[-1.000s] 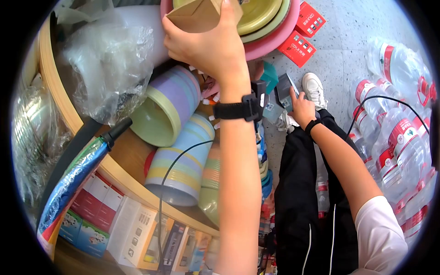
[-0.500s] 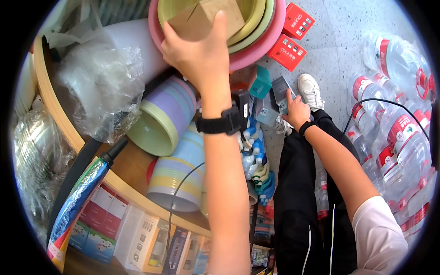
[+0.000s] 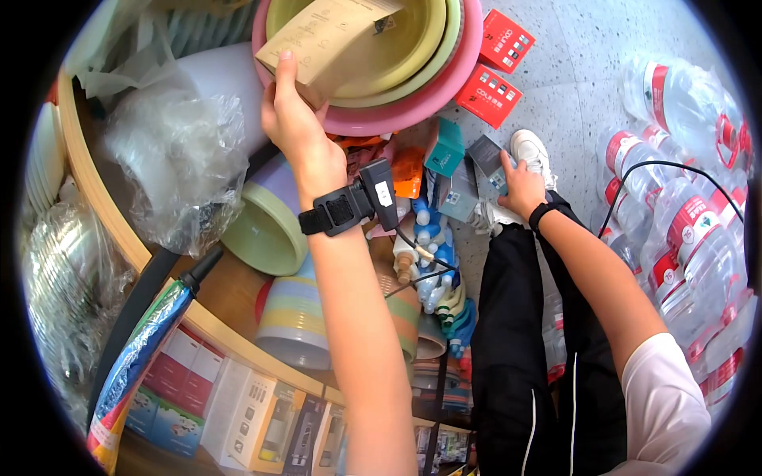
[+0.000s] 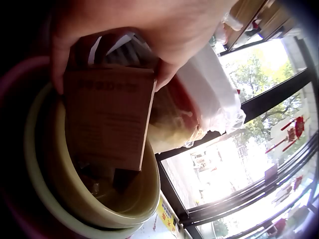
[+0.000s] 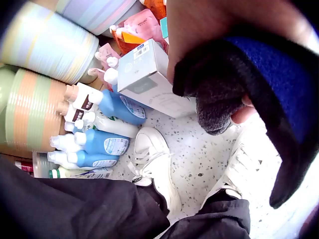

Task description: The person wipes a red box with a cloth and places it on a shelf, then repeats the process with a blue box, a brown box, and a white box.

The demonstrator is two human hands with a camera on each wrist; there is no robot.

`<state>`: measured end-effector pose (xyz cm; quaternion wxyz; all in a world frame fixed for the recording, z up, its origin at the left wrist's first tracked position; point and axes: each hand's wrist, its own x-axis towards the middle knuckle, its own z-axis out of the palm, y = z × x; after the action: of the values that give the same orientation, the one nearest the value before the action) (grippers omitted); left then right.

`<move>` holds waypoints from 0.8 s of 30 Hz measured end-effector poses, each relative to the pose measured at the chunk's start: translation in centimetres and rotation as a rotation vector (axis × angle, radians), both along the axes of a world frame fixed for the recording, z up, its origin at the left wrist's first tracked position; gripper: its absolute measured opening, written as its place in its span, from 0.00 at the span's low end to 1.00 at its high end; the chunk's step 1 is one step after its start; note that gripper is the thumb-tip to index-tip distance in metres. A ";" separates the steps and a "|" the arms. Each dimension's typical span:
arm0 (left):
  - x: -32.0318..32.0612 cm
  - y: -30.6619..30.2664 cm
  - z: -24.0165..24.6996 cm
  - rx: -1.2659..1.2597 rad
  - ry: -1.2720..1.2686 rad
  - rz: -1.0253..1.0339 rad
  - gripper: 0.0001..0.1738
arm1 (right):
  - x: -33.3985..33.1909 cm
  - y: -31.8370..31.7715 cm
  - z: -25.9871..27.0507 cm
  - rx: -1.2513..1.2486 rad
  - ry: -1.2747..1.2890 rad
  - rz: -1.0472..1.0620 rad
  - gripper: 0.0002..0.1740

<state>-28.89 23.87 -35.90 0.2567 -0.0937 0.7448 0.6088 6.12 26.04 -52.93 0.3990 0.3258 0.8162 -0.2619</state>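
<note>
In the head view, my left hand [image 3: 305, 139] grips a brown cardboard box [image 3: 317, 36] above nested yellow, green and pink basins [image 3: 373, 123]. The left wrist view shows this box [image 4: 107, 119] pinched between thumb and fingers, its lower end over the yellow basin [image 4: 144, 199]. My right hand [image 3: 524, 189] is low by the shoes, its index finger extended against a dark grey box [image 3: 484, 152]; a teal box [image 3: 444, 147] and a grey-blue box [image 3: 459, 197] stand beside it. In the right wrist view, a dark strap hides most of the right hand [image 5: 229, 25].
Two red boxes [image 3: 488, 95] lie on the speckled floor. Packs of water bottles [image 3: 686, 230] stand at the right. Stacked striped buckets [image 3: 294, 317], blue bottles [image 3: 432, 238] and a curved wooden shelf edge [image 3: 103, 190] are at the left and middle. A black cable [image 3: 675, 164] crosses the bottles.
My left hand has shifted left and slightly down with the brown box, which has turned to show its printed face. The right hand has stayed by the dark grey box.
</note>
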 end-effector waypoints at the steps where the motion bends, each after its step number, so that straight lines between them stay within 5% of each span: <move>1: 0.1 0.1 0.0 -0.003 -0.001 -0.004 0.37 | 0.0 -0.1 -0.1 0.003 0.007 0.000 0.66; 7: 1.4 0.6 -0.1 0.142 -0.032 0.167 0.40 | -0.3 -0.4 0.1 0.006 -0.024 0.018 0.65; 10: 1.7 -0.7 -0.6 0.489 -0.271 0.357 0.36 | -0.3 -0.1 0.4 -0.014 0.010 0.000 0.64; 15: 4.0 -2.9 -0.8 0.711 -0.438 0.369 0.35 | -0.2 0.1 2.3 -0.049 0.088 -0.088 0.60; 19: 6.8 -5.4 -0.8 0.805 -0.514 0.351 0.46 | -1.1 1.4 5.5 0.036 0.326 -0.254 0.46; 22: 9.2 -7.3 -0.8 0.785 -0.525 0.323 0.49 | -3.9 4.9 13.2 0.088 0.571 -0.444 0.31; 24: 11.2 -8.6 -1.0 0.736 -0.532 0.363 0.48 | -6.0 6.8 18.9 0.011 0.951 -0.561 0.19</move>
<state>-17.66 15.26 -36.88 0.3441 -0.2773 0.3603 0.8215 0.15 32.79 -34.02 -0.1005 0.3785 0.7897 -0.4723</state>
